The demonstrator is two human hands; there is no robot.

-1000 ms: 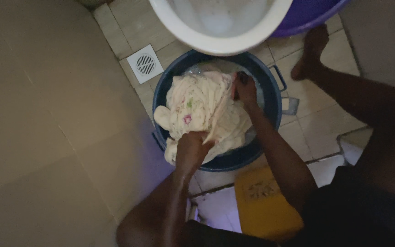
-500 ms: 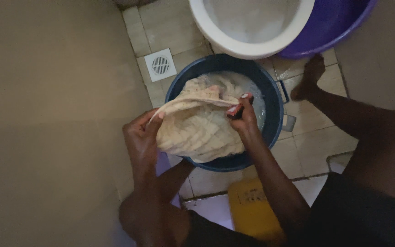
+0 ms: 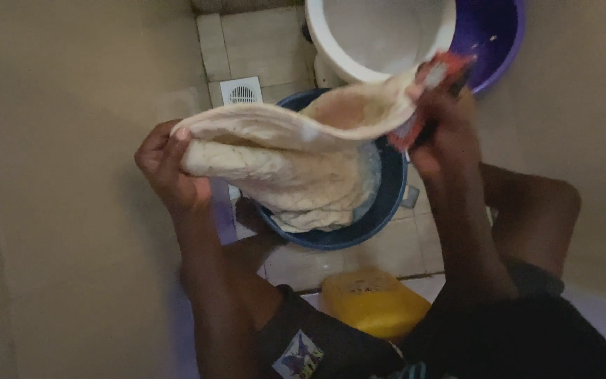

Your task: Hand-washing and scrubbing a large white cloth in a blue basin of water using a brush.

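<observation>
holding a cream quilted cloth (image 3: 296,158) stretched above a dark blue basin (image 3: 380,210), lower folds hanging into the basin. left hand (image 3: 166,168) gripping the cloth's left end, fingers clamped around the bunched edge. right hand (image 3: 443,130) pinching the cloth's upper right corner, closed on a red-trimmed edge. sitting on a tiled floor (image 3: 261,42), with the basin between the legs. standing just behind the basin: a white toilet bowl (image 3: 380,35), with a purple basin (image 3: 492,42) beside it. lying near the front rim: a yellow container (image 3: 373,302). showing behind the cloth: a white floor drain (image 3: 241,91).
</observation>
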